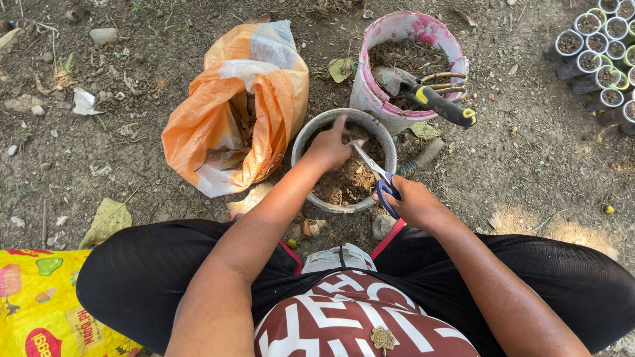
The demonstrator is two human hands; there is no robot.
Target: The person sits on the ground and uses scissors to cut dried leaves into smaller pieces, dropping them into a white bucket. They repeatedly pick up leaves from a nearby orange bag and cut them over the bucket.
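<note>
Blue-handled steel scissors (378,177) are being clamped in the right hand (411,201) over the round grey soil-filled bucket (344,160) on the ground; left hand (329,147), fingers loosely curled on nothing discernible, is being risked beside the blades.

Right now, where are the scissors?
The blue-handled scissors are in the right hand, blades pointing over the grey bucket toward the left hand, just below the pink bucket.
</note>
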